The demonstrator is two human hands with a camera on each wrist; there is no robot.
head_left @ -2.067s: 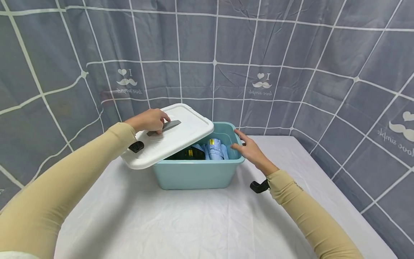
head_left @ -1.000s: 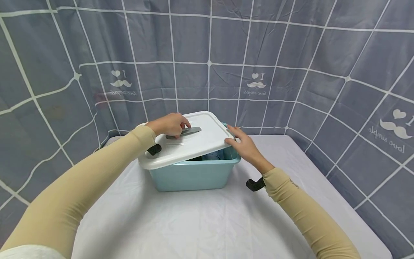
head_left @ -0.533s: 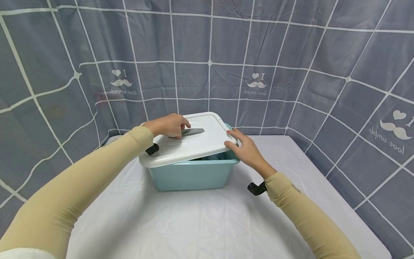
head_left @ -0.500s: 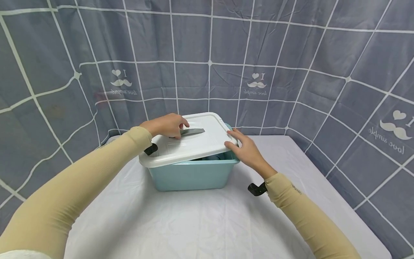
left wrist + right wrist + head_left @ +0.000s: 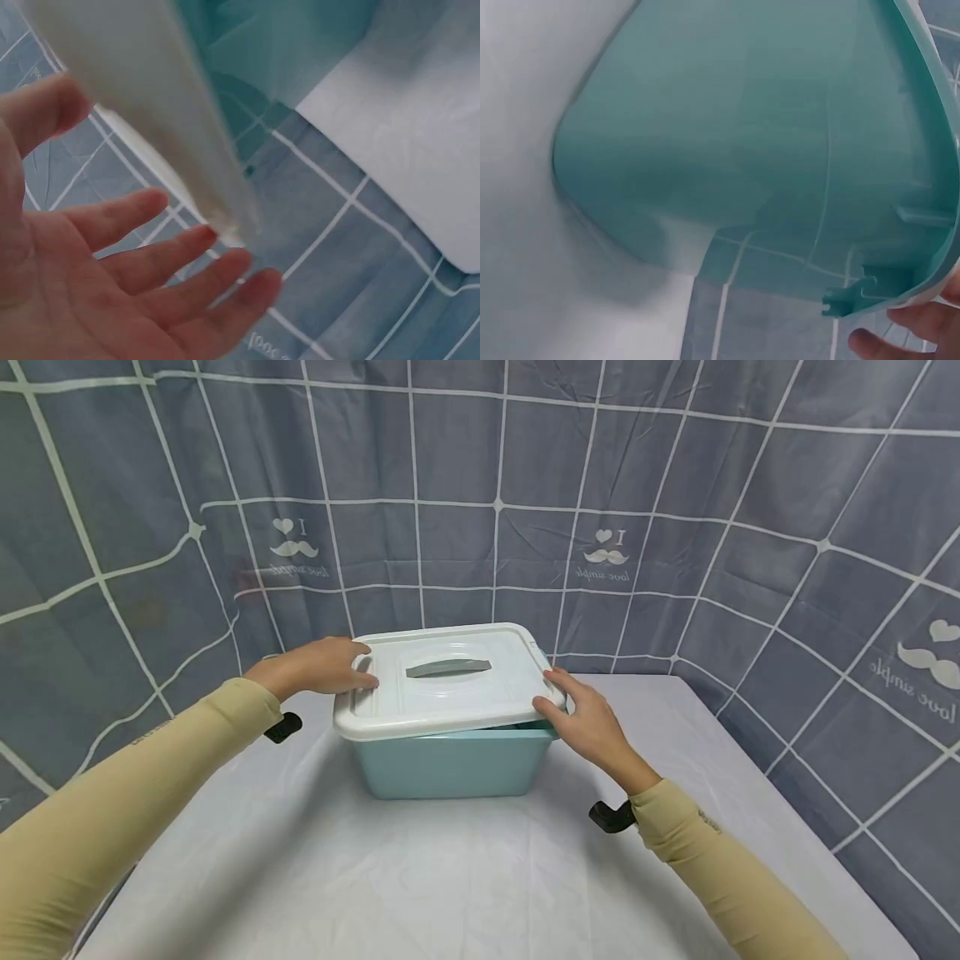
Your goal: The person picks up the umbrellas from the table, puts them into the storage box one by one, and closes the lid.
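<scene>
A white lid (image 5: 517, 672) with a grey handle (image 5: 448, 667) lies over the light-blue plastic tub (image 5: 450, 768). A narrow gap shows between them at the front right. My left hand (image 5: 318, 668) touches the lid's left end, its fingers spread and fairly straight in the left wrist view. At the opposite end, the thumb and forefinger of my right hand (image 5: 588, 722) rest on the lid's right edge. The right wrist view shows the tub's side and a few right fingertips (image 5: 919, 322) by the rim. The tub's contents are hidden.
The tub stands on a table with a white cloth (image 5: 450, 877). Grey curtains (image 5: 457, 477) with white grid lines hang behind and at both sides. A black strap-like piece sits at each wrist, by the beige sleeves (image 5: 720, 877).
The left hand has let go of the handle and moved left to the lid's end. Earlier the lid came rightward and down over the tub, covering the rolled blue and black cloth items inside.
</scene>
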